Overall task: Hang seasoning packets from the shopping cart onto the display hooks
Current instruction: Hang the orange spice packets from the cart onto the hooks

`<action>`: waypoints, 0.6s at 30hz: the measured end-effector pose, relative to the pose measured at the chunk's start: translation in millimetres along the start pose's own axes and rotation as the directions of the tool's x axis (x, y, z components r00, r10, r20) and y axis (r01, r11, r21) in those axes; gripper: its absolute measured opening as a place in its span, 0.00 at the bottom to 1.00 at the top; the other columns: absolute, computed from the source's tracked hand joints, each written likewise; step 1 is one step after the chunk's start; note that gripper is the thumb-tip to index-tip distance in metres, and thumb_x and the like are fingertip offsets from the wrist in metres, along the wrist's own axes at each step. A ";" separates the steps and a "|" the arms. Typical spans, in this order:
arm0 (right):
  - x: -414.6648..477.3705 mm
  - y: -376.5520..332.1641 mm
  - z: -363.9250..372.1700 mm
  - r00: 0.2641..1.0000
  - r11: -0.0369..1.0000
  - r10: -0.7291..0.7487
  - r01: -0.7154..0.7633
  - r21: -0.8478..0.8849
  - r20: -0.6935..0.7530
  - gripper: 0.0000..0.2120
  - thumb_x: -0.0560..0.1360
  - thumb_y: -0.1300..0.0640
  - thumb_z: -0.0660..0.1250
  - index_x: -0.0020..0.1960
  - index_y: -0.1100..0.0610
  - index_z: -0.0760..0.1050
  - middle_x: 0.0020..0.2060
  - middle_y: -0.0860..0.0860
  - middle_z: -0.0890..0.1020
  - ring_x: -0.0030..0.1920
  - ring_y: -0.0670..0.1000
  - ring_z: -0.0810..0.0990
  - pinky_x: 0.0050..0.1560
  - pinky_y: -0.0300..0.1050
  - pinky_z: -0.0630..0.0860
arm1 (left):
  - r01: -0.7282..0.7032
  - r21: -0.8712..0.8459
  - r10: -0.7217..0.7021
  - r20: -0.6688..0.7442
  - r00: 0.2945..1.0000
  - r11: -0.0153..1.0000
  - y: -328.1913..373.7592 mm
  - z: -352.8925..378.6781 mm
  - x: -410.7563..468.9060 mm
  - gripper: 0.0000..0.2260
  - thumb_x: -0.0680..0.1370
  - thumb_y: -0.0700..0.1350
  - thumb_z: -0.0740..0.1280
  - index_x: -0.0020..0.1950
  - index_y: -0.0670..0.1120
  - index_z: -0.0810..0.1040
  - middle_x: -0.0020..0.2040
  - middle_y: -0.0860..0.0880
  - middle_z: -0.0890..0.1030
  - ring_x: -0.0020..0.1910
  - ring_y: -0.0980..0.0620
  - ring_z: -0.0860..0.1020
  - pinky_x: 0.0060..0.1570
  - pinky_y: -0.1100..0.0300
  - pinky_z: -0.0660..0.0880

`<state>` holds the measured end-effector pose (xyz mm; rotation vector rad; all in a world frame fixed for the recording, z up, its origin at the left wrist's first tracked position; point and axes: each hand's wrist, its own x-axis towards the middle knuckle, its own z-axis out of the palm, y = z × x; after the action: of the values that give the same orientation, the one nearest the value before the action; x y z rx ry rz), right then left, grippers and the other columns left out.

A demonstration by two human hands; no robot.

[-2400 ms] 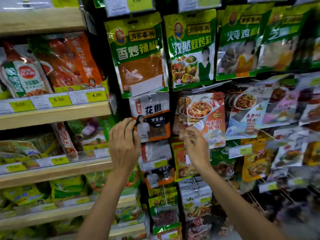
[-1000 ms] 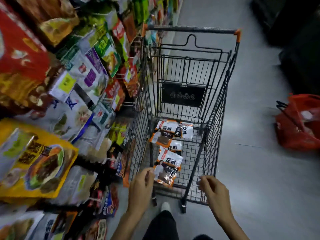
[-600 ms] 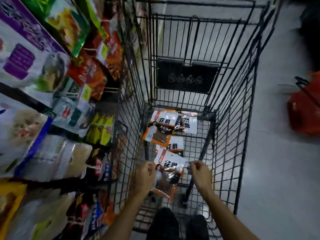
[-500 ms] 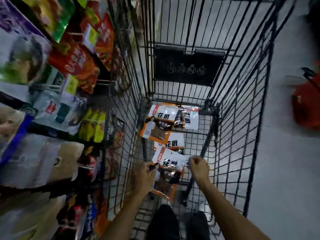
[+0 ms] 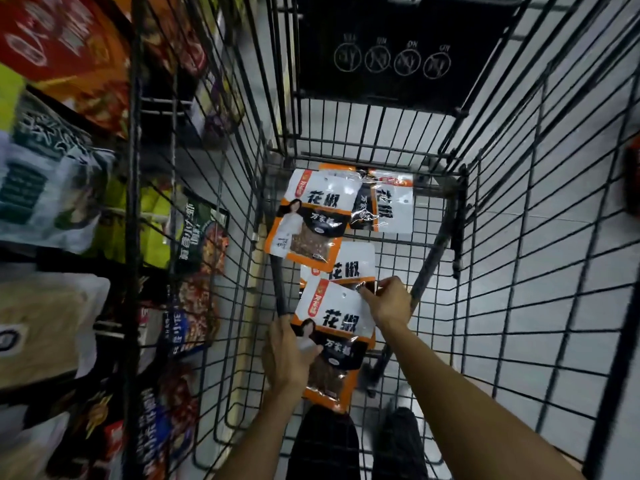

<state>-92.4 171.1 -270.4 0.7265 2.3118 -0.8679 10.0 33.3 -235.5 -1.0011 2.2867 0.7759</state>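
I look down into a black wire shopping cart. Several white-and-orange seasoning packets lie on its floor. The nearest packet is between both hands. My left hand grips its lower left edge, thumb over the front. My right hand pinches its upper right corner. Another packet lies farther in, one more to its right, and one is partly covered by the held packet.
Display racks of hanging food packets line the left side, pressed close to the cart's left wall. A black sign panel hangs on the cart's far end. Grey floor shows through the right wall. My dark shoes stand below.
I turned from the display to the cart and leaned in. Both hands went down into the cart and took hold of the nearest packet.
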 end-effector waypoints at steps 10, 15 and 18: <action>-8.4 -20.4 10.2 0.997 0.992 0.058 -0.063 -0.109 -0.048 0.24 0.70 0.43 0.72 0.57 0.58 0.74 0.56 0.56 0.77 0.57 0.57 0.76 0.59 0.55 0.73 | 0.077 -0.179 -0.086 -0.043 0.995 0.981 -20.8 -1.8 4.6 0.29 0.66 0.44 0.78 0.63 0.40 0.71 0.60 0.41 0.72 0.56 0.42 0.74 0.49 0.47 0.77; -9.5 -28.9 21.5 0.992 0.976 0.117 -0.123 -0.178 -0.043 0.23 0.70 0.43 0.72 0.56 0.59 0.76 0.60 0.57 0.70 0.60 0.58 0.72 0.63 0.55 0.70 | 0.088 -0.142 -0.098 -0.065 0.993 0.986 -22.7 -0.5 1.7 0.28 0.66 0.47 0.78 0.61 0.43 0.71 0.58 0.45 0.72 0.52 0.48 0.75 0.42 0.55 0.76; -9.7 -25.4 17.7 0.990 0.985 0.082 -0.098 -0.141 -0.115 0.15 0.72 0.49 0.72 0.52 0.58 0.77 0.58 0.56 0.72 0.59 0.58 0.73 0.62 0.52 0.67 | 0.091 -0.178 -0.101 -0.049 0.994 0.980 -25.4 -0.9 1.1 0.29 0.64 0.45 0.79 0.61 0.42 0.71 0.59 0.45 0.72 0.55 0.46 0.75 0.44 0.54 0.76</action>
<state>-96.6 139.4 -264.9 0.8259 2.3880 -0.6250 28.9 17.9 -243.0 -1.2184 2.2291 0.9320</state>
